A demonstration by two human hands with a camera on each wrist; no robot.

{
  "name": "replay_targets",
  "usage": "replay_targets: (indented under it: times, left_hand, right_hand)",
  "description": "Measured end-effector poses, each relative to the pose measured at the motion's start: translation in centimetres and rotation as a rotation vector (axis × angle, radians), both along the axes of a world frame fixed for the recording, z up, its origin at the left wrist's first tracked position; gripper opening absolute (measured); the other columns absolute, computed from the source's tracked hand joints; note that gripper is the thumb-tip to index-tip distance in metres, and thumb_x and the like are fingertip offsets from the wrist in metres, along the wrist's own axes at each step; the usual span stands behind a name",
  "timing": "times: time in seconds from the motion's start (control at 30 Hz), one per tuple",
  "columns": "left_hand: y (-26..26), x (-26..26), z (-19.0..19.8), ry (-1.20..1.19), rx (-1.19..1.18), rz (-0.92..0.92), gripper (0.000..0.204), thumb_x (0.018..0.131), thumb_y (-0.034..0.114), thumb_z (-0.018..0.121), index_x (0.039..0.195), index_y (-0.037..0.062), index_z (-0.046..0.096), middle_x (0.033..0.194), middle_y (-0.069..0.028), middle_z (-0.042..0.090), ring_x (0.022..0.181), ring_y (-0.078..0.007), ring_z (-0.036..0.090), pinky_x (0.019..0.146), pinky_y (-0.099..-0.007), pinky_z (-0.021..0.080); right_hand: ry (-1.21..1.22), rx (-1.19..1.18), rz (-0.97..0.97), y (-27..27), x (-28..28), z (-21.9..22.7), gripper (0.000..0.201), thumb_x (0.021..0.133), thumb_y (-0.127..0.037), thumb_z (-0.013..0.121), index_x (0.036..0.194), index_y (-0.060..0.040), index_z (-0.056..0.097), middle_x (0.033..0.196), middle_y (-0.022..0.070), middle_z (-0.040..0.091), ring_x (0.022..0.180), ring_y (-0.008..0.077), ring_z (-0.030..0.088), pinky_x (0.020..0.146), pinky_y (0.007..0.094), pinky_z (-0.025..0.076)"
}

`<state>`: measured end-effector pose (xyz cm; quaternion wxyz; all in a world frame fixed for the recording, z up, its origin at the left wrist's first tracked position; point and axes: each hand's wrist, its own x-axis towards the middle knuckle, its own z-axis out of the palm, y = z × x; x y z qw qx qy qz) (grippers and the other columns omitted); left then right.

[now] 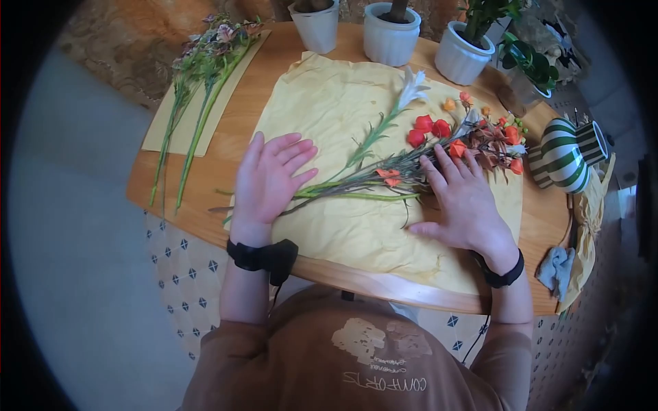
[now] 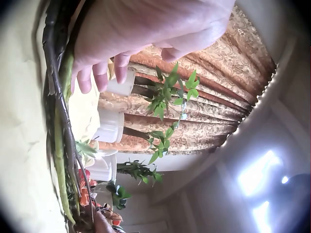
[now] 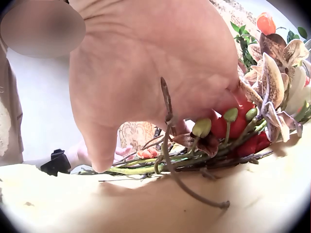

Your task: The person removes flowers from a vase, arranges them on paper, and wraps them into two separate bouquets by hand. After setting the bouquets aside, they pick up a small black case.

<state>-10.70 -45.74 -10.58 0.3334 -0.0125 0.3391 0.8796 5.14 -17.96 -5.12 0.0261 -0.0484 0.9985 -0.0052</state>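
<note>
A bunch of flowers (image 1: 490, 137) lies on crinkled yellow wrapping paper (image 1: 322, 109), its red, orange and brown blooms to the right and its stems (image 1: 336, 190) running left. Over the bunch just below the blooms, my right hand (image 1: 469, 209) is spread palm down, fingers extended and thumb out to the side. Beside the stem ends my left hand (image 1: 271, 178) is held palm up with relaxed fingers; nothing sits in its palm. A white lily (image 1: 411, 89) on a green stem angles away from the bunch across the paper. Thin brown twigs (image 3: 182, 177) curve beneath my right palm.
More cut flowers (image 1: 216, 51) lie on a yellow sheet (image 1: 229, 89) at the table's left. White pots (image 1: 392, 38) with plants line the back edge. On the right are a green-striped vase (image 1: 565, 154), a grey cloth (image 1: 555, 268) and bunched yellow paper (image 1: 591, 212).
</note>
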Motion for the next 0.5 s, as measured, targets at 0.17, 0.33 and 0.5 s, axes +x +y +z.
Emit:
replay_targets:
  times: [0.17, 0.33, 0.5]
  left_hand:
    - [0.2, 0.3, 1.2, 0.293, -0.221, 0.021, 0.051, 0.101, 0.039, 0.034, 0.121, -0.0051, 0.049, 0.118, -0.0225, 0.058, 0.115, -0.0311, 0.056, 0.096, -0.0415, 0.046]
    - [0.2, -0.5, 2.3, 0.609, -0.59, 0.0, 0.042, 0.102, 0.031, 0.036, 0.118, -0.0046, 0.051, 0.111, -0.018, 0.061, 0.104, -0.0238, 0.062, 0.087, -0.0344, 0.05]
    - [-0.1, -1.5, 0.9, 0.499, -0.466, -0.145, 0.04, 0.102, 0.029, 0.036, 0.117, -0.005, 0.051, 0.108, -0.017, 0.063, 0.099, -0.0228, 0.064, 0.085, -0.0323, 0.05]
  right_hand:
    - [-0.006, 0.005, 0.008, 0.1, 0.0, 0.1, 0.098, 0.07, -0.062, 0.067, 0.14, 0.0005, 0.037, 0.143, 0.0269, 0.035, 0.131, 0.0376, 0.039, 0.115, 0.0471, 0.017]
    - [0.005, -0.006, 0.006, 0.0, -0.1, 0.1, 0.098, 0.07, -0.06, 0.068, 0.14, 0.0006, 0.038, 0.143, 0.0269, 0.036, 0.13, 0.0378, 0.039, 0.115, 0.0473, 0.017]
    - [0.01, -0.009, 0.005, 0.1, -0.1, 0.2, 0.096, 0.069, -0.057, 0.07, 0.14, -0.0001, 0.038, 0.142, 0.0265, 0.037, 0.13, 0.0378, 0.04, 0.115, 0.0475, 0.017]
